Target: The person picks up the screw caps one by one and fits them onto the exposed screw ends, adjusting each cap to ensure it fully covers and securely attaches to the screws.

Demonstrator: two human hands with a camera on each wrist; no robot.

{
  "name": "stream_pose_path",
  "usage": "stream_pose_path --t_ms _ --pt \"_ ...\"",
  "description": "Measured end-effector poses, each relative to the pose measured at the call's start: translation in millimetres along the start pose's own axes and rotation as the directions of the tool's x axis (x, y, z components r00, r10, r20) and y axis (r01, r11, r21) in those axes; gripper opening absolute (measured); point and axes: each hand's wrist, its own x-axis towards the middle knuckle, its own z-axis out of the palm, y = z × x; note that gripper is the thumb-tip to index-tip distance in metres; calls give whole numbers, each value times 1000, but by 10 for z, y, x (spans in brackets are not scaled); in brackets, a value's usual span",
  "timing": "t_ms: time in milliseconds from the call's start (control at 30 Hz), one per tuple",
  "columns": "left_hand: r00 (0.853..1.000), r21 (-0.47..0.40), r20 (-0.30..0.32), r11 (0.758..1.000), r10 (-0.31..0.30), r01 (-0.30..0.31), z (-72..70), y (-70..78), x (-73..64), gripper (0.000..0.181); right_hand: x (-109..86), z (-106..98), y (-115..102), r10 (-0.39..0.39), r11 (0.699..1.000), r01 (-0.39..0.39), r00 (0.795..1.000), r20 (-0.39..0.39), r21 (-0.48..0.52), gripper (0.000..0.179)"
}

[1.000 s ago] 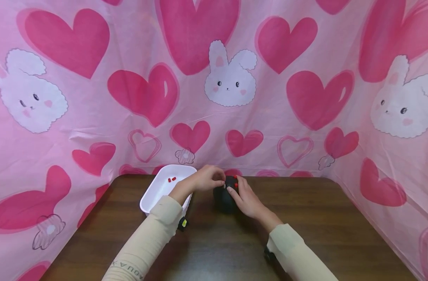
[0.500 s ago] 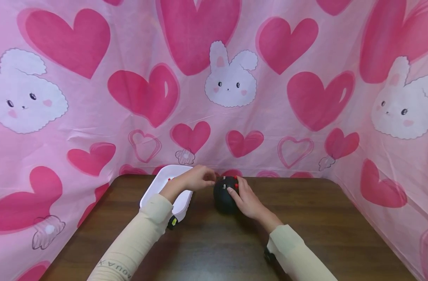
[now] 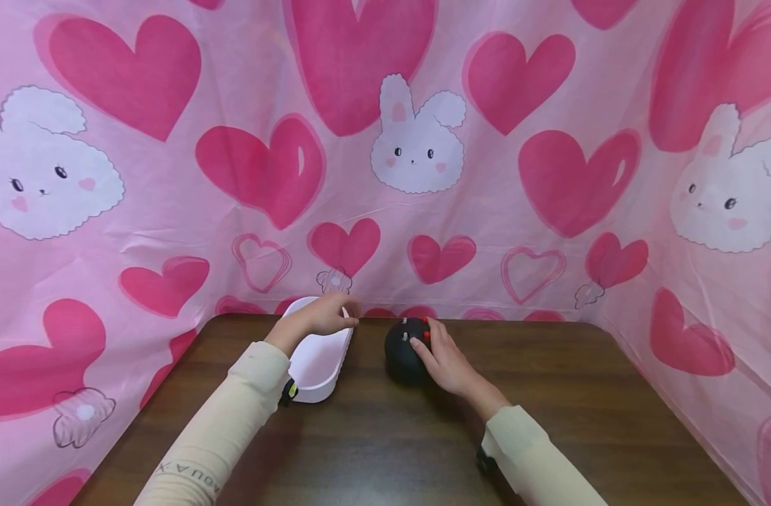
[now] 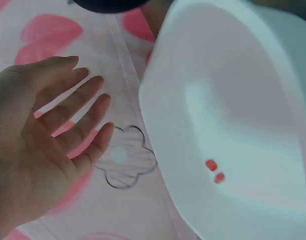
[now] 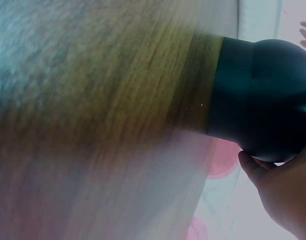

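Note:
My left hand (image 3: 322, 314) hovers over the far end of a white tray (image 3: 318, 392). In the left wrist view its fingers are spread and relaxed, with nothing in the palm. Two small red pieces (image 4: 211, 165) lie inside the tray; the left arm hides them in the head view. My right hand (image 3: 447, 360) holds the right side of a black round object (image 3: 403, 362), thumb near its top and fingers behind. Small red knobs (image 3: 426, 336) and pale grey knobs (image 3: 405, 337) stick up from that top. The right wrist view shows its cylindrical base (image 5: 230, 90) standing on the table.
A brown wooden table (image 3: 385, 450) carries everything. Pink cloth (image 3: 486, 218) with hearts and rabbits hangs behind and at both sides. The tray stands left of the black object, with a strip of tabletop between them.
My left hand has drawn back leftward from the top of the black object to above the tray. The grey knobs came into sight as it left. My right hand has stayed put.

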Motion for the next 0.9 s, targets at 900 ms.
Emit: stream_pose_path --t_ms 900 --pt "948 -6 -8 948 -319 319 -84 -565 39 33 -7 -4 8 20 1000 -20 1000 21 4 75"
